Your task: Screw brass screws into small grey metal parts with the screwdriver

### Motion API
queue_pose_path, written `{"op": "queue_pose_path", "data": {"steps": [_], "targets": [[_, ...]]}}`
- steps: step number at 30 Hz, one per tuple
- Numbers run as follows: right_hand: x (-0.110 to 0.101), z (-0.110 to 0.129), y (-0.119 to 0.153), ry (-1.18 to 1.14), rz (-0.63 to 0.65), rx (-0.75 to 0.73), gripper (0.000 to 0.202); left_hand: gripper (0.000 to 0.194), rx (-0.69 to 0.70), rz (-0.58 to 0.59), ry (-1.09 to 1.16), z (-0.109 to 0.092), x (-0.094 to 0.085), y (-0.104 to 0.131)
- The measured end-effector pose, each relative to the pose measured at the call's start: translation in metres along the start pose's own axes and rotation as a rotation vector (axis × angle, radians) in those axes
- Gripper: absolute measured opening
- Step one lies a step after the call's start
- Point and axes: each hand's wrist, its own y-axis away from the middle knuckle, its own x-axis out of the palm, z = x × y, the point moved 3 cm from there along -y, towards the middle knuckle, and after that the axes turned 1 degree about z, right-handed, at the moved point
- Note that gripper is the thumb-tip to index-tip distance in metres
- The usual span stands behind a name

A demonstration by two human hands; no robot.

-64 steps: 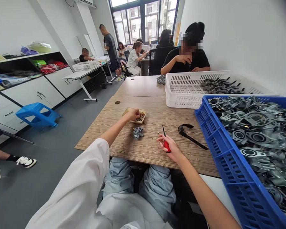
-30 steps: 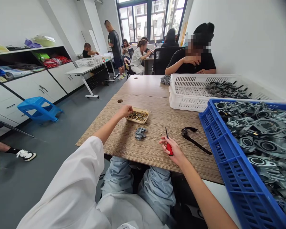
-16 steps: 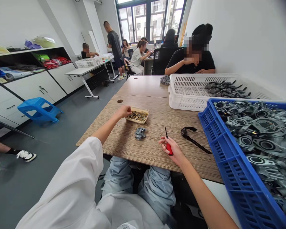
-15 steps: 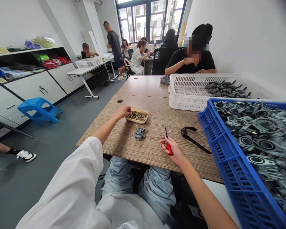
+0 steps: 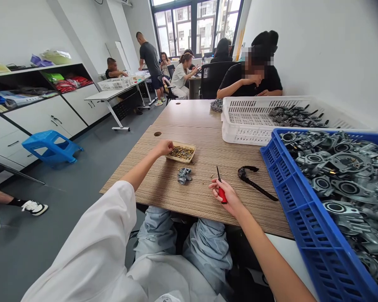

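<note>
My left hand [image 5: 165,147] is at the left edge of a small tray [image 5: 192,156] of brass-coloured pieces [image 5: 182,152]. Its fingers are pinched together, and what they hold, if anything, is too small to tell. A red-handled screwdriver [image 5: 222,195] is in my right hand [image 5: 227,196], its dark shaft pointing up and away. Between the hands a grey metal part [image 5: 184,176] lies on the wood-grain table [image 5: 176,197]. Two small brass pieces [image 5: 203,182] lie just left of the screwdriver.
A black wristwatch [image 5: 255,182] lies right of my right hand. Beyond it stand a blue crate [image 5: 297,218] full of metal parts and a white crate [image 5: 248,135] with darker parts. A person in black [image 5: 233,86] sits across the table. A blue stool [image 5: 50,144] is on the floor.
The view has shifted very slightly. Both hands keep nearly the same places and grips. In the background a standing person has leaned towards the white table.
</note>
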Motion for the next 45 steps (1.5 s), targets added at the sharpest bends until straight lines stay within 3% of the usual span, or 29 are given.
{"op": "queue_pose_path", "data": {"steps": [13, 18, 25, 35, 45], "targets": [[0.003, 0.002, 0.001, 0.007, -0.016, -0.001, 0.038, 0.018, 0.079, 0.232, -0.200, -0.021, 0.008, -0.007], [0.005, 0.002, 0.002, -0.011, -0.004, 0.004, 0.038, 0.032, 0.063, 0.208, -0.274, -0.019, 0.008, -0.008], [0.004, 0.001, 0.001, -0.037, -0.004, 0.017, 0.039, 0.031, 0.057, 0.217, -0.296, -0.012, 0.008, -0.009], [0.006, 0.002, 0.002, -0.034, 0.006, 0.004, 0.037, 0.017, 0.116, 0.157, -0.281, -0.024, 0.011, -0.004], [0.004, 0.001, 0.002, -0.037, 0.017, -0.003, 0.035, 0.023, 0.101, 0.092, -0.154, -0.035, 0.012, -0.003]]}}
